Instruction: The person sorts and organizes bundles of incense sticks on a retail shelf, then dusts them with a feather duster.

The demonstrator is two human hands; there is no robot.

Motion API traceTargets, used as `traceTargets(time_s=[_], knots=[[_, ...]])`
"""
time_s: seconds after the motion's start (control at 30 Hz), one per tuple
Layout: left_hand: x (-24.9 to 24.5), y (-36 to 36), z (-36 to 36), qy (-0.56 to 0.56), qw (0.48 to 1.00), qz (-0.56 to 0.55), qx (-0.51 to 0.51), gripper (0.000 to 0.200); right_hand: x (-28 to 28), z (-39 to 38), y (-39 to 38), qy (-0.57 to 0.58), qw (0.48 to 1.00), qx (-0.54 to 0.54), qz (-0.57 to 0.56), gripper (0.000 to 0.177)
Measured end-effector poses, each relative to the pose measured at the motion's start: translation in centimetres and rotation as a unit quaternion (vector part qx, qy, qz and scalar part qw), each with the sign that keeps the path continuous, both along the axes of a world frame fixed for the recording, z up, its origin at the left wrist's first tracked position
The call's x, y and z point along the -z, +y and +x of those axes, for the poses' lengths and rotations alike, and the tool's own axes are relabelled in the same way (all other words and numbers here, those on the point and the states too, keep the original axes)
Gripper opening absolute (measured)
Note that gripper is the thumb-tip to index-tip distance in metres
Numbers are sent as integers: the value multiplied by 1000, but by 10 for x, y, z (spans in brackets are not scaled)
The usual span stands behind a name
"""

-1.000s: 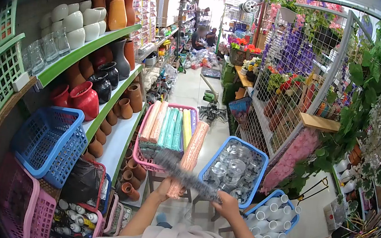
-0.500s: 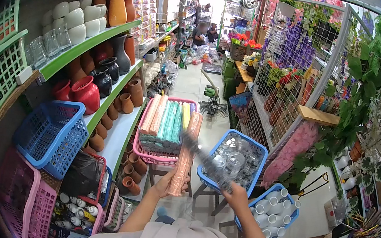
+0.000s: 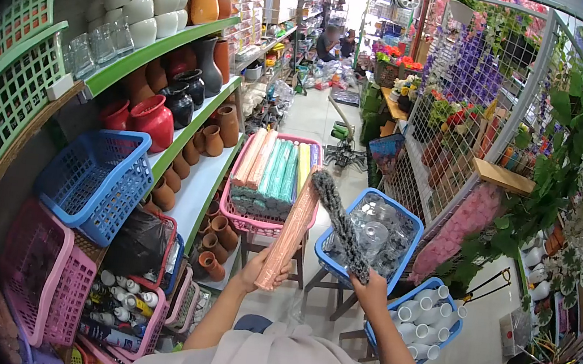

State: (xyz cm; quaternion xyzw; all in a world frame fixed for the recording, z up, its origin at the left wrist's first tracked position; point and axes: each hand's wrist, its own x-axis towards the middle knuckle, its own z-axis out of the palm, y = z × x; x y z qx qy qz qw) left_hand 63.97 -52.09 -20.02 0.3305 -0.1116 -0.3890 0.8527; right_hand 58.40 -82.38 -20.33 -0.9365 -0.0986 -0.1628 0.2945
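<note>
My left hand point(image 3: 265, 272) is wrapped round the lower end of a shiny copper-orange roll point(image 3: 288, 236), which slants up and away to the right. My right hand point(image 3: 370, 291) grips the near end of a fluffy dark grey duster point(image 3: 341, 224); its far tip meets the upper part of the roll. Beyond the roll stands a pink basket point(image 3: 228, 212) packed with wrapped rolls in peach, green, yellow and purple. Below the duster, to its right, a blue basket point(image 3: 410, 251) holds clear glassy or plastic pieces.
On the left, shelves carry clay pots point(image 3: 226, 124), white pots point(image 3: 138, 9) and red vases point(image 3: 152, 123). Low on the right sits a blue basket of white cylinders point(image 3: 428, 314). A wire mesh rack point(image 3: 461, 101) with flowers lines the right side. People point(image 3: 328, 43) sit far down the aisle.
The duster has swung, its tip going from across the roll's middle to near the roll's top end. The view has turned slightly left, shifting the surroundings to the right.
</note>
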Motion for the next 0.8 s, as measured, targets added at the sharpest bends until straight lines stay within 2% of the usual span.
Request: traceTargets(time_s=[0.03,0.07,0.1,0.17,0.2,0.27,0.3,0.33,0.37,0.4,0.43,0.47,0.5,0.57,0.6,0.63,0.67,0.7,0.73,0.77,0.8], knots=[[-8,0,-5,7,999,23,-37,62,5,1,2,-10,1000,-11,4,37],[11,5,1,16,998,30,-45,66,9,2,3,-22,999,-21,9,37],[29,15,0,12,996,25,-81,54,10,2,1,-25,999,-23,13,37],[28,22,-4,-16,982,121,-142,55,11,2,-5,16,992,-79,-93,40],[21,21,-4,-15,982,122,-143,55,19,7,-1,-26,999,-33,-7,43],[8,16,-10,-14,998,-9,-64,54,10,7,10,10,999,-23,26,43],[10,18,-20,-6,998,-9,-68,54,8,5,14,42,997,-10,60,43],[11,21,-30,-88,983,103,-126,53,10,1,14,-27,997,-74,15,41],[12,23,-35,-171,945,213,-179,52,8,0,12,-24,997,-74,15,41],[21,28,-5,-69,997,-31,33,52,3,1,10,-11,996,-86,-37,41],[22,28,-7,-70,997,-32,32,52,-1,2,7,1,991,-96,-91,41],[22,28,-11,-45,999,-8,9,53,26,12,3,-27,999,-27,-5,44],[23,27,-15,-20,1000,15,-16,54,24,8,3,-29,999,-29,-8,44],[20,29,-20,-12,1000,-2,16,52,14,7,6,0,1000,-22,0,49],[7,25,-30,-90,989,95,-75,51,9,7,2,-7,995,-99,-28,31],[1,24,-36,-166,954,189,-164,51,8,9,2,-10,995,-101,-26,31],[36,38,-22,-137,984,59,-99,49,8,10,3,-22,998,-62,-23,31],[51,43,-6,3,1000,-16,3,53,7,9,4,-33,999,-24,-20,32],[30,38,-15,-30,998,31,-53,54,1,12,13,33,999,23,27,31],[8,34,-26,-61,989,77,-110,56,6,11,15,35,999,20,26,31],[13,36,-27,-59,989,77,-114,56,9,9,20,15,1000,5,25,29]])
